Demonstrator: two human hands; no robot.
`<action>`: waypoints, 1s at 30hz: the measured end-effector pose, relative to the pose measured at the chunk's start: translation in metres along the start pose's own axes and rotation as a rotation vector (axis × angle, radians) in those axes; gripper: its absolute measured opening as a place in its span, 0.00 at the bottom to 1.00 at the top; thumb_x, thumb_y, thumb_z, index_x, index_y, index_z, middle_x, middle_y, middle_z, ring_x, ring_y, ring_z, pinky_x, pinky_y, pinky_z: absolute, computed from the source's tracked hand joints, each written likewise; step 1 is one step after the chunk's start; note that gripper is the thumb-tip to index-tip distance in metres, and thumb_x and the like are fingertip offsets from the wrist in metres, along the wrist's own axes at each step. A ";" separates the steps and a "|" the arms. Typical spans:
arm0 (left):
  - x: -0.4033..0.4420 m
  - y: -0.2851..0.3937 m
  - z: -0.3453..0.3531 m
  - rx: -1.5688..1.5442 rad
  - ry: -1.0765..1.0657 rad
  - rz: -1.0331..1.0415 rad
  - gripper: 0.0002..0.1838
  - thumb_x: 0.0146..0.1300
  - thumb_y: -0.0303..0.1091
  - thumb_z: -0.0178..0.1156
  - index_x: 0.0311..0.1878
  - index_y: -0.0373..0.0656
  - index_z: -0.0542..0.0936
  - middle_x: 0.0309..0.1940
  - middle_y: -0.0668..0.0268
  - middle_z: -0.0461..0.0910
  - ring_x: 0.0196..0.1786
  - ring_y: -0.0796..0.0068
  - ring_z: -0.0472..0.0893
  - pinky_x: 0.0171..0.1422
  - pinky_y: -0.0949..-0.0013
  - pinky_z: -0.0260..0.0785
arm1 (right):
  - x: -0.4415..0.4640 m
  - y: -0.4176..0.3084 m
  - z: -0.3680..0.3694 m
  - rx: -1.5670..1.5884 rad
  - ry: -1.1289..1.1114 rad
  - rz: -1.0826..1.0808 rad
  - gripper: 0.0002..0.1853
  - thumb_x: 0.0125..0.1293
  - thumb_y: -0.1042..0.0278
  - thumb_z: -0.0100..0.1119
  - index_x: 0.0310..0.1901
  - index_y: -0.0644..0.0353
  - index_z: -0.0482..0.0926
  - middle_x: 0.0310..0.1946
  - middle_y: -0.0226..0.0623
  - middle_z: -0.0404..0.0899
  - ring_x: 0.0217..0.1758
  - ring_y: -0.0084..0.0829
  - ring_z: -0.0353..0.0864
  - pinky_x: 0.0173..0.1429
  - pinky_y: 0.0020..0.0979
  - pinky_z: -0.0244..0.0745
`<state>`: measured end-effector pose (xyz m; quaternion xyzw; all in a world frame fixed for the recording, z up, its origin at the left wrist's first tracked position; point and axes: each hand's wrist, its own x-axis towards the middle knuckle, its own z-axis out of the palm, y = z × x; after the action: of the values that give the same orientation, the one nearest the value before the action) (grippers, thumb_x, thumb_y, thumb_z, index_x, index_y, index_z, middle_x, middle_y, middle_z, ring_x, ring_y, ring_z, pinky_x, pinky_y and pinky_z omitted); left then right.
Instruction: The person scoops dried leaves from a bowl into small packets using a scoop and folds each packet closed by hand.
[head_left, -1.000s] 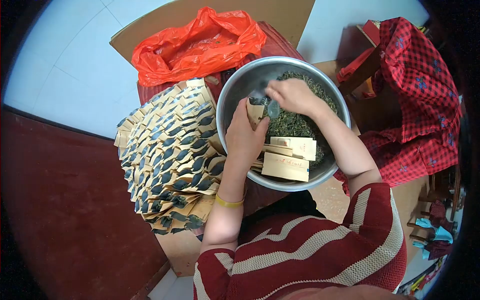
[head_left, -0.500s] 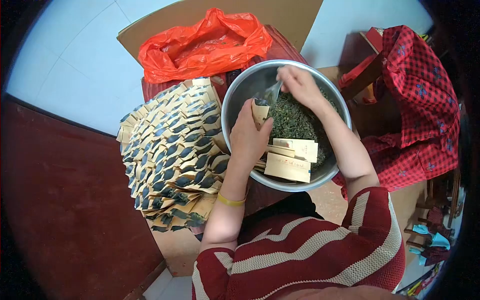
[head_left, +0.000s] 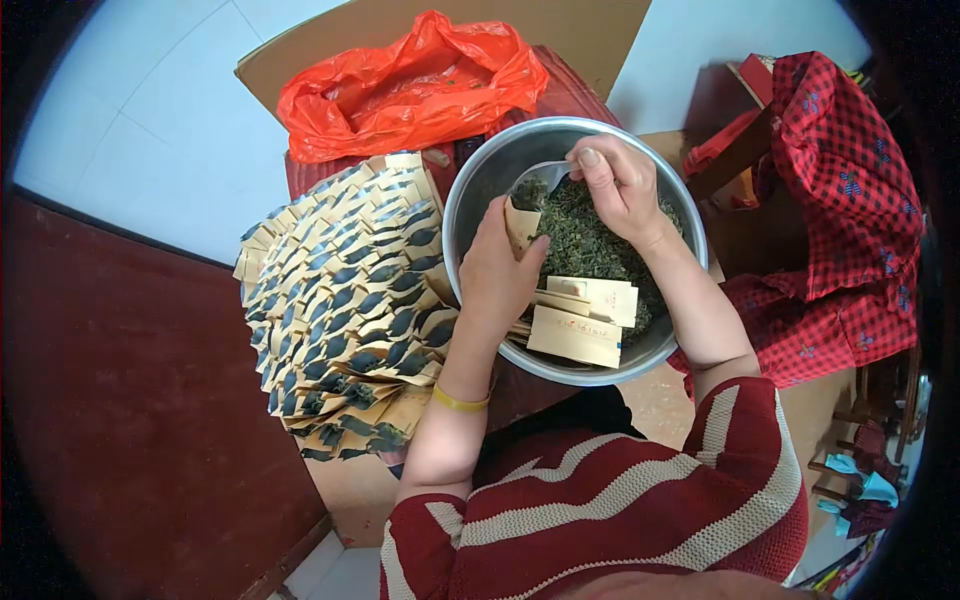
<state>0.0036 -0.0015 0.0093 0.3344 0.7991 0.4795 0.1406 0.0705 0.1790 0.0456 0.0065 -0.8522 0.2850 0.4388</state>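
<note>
A large metal bowl (head_left: 475, 165) holds dried green leaves (head_left: 590, 240). Over its left part my left hand (head_left: 498, 265) grips a small tan paper packet (head_left: 521, 226), held upright with its mouth open. My right hand (head_left: 618, 190) is closed round the handle of a clear spoon (head_left: 545, 174), whose bowl lies at the packet's mouth with leaves in it. Several flat tan packets (head_left: 575, 336) rest in the bowl near its front rim. Left of the bowl stand many packets (head_left: 350, 290) in packed rows, their mouths showing dark.
A red plastic bag (head_left: 400, 100) lies open behind the rows, before a cardboard sheet (head_left: 590, 40). Red checked cloth (head_left: 850, 200) hangs over a wooden chair at the right. A dark red panel (head_left: 150, 400) fills the left side.
My right hand has turned and tipped the spoon, which now shows leaves at the packet's mouth. My left hand keeps its hold on the packet and has shifted only slightly.
</note>
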 end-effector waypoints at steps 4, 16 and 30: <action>0.001 -0.002 0.001 -0.026 -0.014 0.024 0.36 0.59 0.38 0.67 0.68 0.39 0.64 0.57 0.46 0.76 0.58 0.45 0.77 0.61 0.53 0.71 | 0.002 -0.005 0.000 -0.064 -0.074 -0.119 0.09 0.70 0.66 0.58 0.35 0.62 0.80 0.27 0.39 0.82 0.29 0.39 0.82 0.36 0.34 0.76; 0.001 -0.002 0.000 -0.009 -0.049 -0.034 0.37 0.59 0.36 0.67 0.69 0.38 0.63 0.59 0.45 0.75 0.59 0.45 0.77 0.61 0.53 0.70 | 0.000 -0.011 0.003 -0.043 -0.194 -0.099 0.08 0.68 0.67 0.57 0.34 0.61 0.80 0.27 0.38 0.82 0.30 0.40 0.83 0.37 0.37 0.77; 0.001 -0.004 0.000 0.003 -0.051 -0.048 0.37 0.60 0.38 0.66 0.69 0.37 0.63 0.60 0.45 0.74 0.60 0.45 0.76 0.63 0.52 0.69 | 0.003 0.009 -0.002 0.034 -0.505 0.081 0.06 0.60 0.69 0.63 0.39 0.59 0.81 0.54 0.39 0.78 0.59 0.39 0.76 0.63 0.38 0.70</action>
<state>0.0011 -0.0016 0.0062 0.3274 0.8038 0.4660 0.1721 0.0679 0.1881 0.0448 0.0507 -0.9293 0.3062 0.2001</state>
